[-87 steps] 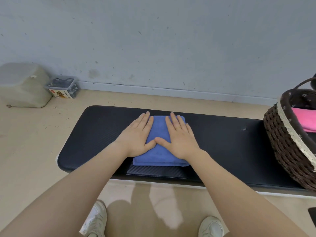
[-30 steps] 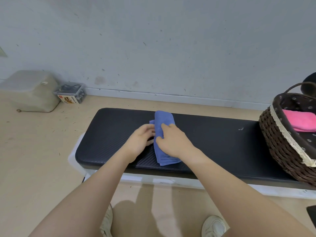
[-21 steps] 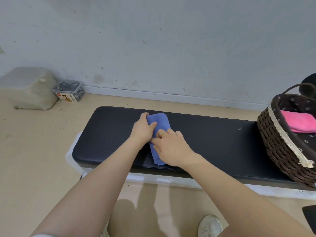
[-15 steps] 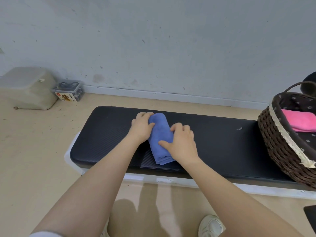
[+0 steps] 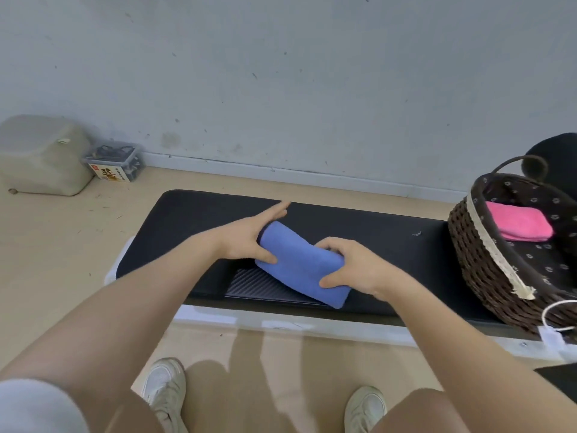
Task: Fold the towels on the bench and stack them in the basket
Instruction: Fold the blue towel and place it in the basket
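1. over the black bench [image 5: 390, 245], both hands grasp the folded blue towel [image 5: 299, 264]: left hand [image 5: 246, 239] at its far end, right hand [image 5: 349, 268] at its near end.
2. at the bench's right end stands the wicker basket [image 5: 487, 267], a pink towel [image 5: 518, 225] inside.
3. a beige container [image 5: 43, 154] and a small clear box [image 5: 112, 162] sit by the wall.

A folded blue cloth towel [image 5: 299, 264] lies mid-bench [image 5: 193, 220]; a brown wicker basket [image 5: 487, 270] at the right end holds a folded pink towel [image 5: 518, 226].

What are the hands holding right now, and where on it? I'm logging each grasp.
Both hold the folded blue towel by its ends: the left hand at the far-left end, the right hand gripping the near-right end.
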### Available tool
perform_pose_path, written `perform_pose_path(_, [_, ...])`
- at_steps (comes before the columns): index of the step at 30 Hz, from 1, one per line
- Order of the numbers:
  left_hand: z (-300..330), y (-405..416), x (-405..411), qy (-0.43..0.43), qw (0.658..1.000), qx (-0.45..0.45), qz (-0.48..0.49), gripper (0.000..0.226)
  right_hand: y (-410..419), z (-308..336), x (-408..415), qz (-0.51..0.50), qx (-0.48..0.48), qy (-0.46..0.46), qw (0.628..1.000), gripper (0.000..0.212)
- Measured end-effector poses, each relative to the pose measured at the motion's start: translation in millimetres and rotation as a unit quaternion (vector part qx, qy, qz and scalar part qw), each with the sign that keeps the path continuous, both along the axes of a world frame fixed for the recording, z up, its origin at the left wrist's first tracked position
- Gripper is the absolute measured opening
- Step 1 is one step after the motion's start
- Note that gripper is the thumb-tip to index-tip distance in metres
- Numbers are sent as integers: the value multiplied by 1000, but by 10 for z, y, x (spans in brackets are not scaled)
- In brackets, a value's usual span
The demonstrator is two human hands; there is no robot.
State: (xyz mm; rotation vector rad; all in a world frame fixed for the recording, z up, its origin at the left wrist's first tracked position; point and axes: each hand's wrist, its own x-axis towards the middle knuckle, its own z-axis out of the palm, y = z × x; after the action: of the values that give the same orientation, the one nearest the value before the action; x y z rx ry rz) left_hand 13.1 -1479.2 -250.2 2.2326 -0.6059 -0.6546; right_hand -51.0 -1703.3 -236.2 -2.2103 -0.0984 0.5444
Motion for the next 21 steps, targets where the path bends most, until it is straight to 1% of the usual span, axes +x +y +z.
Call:
perform_pose_path(2, [53,-161,-136,-19,999,-25,-18,89,-191,135,-62,33,-11,2,999,38])
perform_pose_path(3, [78,-250,-199,-28,999,-41,-21,76,-283,194,-87,36,-16,-2,999,39])
perform_pose_path(5, [146,-423,-306,-35,996,-82,-2,49,-476,339,-162,10,-1,-18,1000,43])
perform_pose_path(7, [226,-576,-388,-18,991,-126,42,35,-689,467,-248,-25,34,-44,998,45])
perform_pose_path(9, [308,-755,-443,0,984,-166,62,31,-909,583,-330,-71,49,-92,992,44])
perform_pose_path(11, [395,-978,-482,28,972,-217,85,32,-1139,648,-381,-143,50,-137,979,47])
perform_pose_path(12, [442,-1107,-496,49,963,-244,102,34,-1256,680,-404,-187,74,-138,970,49])
perform_pose_path(13, [478,-1246,-498,69,954,-266,118,36,-1375,712,-425,-227,116,-120,960,48])
perform_pose_path(15, [555,-1549,-497,96,944,-284,137,37,-1607,784,-472,-273,202,-70,938,32])
perform_pose_path(16, [594,-1708,-492,108,939,-292,144,38,-1732,811,-486,-282,221,-61,932,27])
perform_pose_path(18, [689,-2037,-470,124,924,-318,170,34,-2002,864,-480,-306,227,-67,922,25])
perform_pose_path(19, [735,-2201,-456,115,921,-323,184,33,-2142,898,-466,-317,226,-72,918,22])
perform_pose_path(21, [814,-2531,-420,32,934,-296,198,36,-2438,952,-420,-323,231,-61,916,25])
